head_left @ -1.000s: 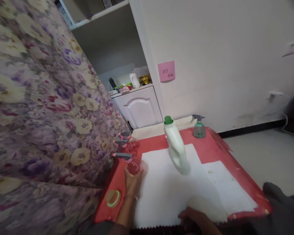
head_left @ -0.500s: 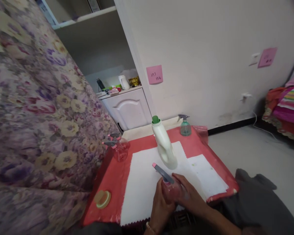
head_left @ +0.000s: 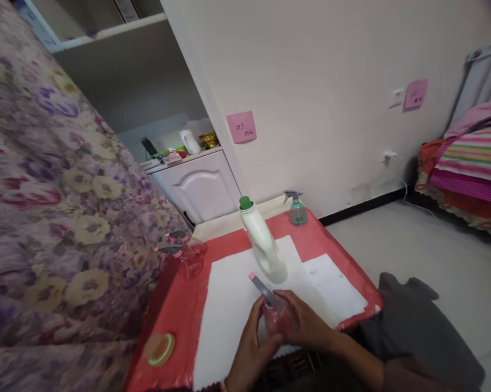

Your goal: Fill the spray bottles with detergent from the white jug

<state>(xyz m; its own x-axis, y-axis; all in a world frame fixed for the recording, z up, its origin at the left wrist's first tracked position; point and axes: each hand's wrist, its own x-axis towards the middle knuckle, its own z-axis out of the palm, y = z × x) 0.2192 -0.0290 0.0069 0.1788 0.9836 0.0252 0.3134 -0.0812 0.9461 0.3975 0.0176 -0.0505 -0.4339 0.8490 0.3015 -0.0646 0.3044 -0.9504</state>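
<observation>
Between my two hands is a pink, see-through spray bottle (head_left: pixel 280 320) with a grey spray head and a pink nozzle tip that points to the upper left. My left hand (head_left: pixel 255 340) curls around its left side, and my right hand (head_left: pixel 310 321) wraps its right side. Just beyond them a pale detergent jug (head_left: pixel 261 239) with a green spout stands on a white cloth (head_left: pixel 224 294). Its handle faces me.
Two more pink spray bottles (head_left: pixel 192 264) stand at the table's left edge. At the back is a green spray bottle (head_left: pixel 298 213). A round green-rimmed lid (head_left: pixel 163 354) lies front left on the red tablecloth (head_left: pixel 175 316). White paper (head_left: pixel 335 288) lies at right.
The view has turned to the right, so the scene sits further left. The fingers of my left hand have shifted on the spray bottle, which stays in both hands.
</observation>
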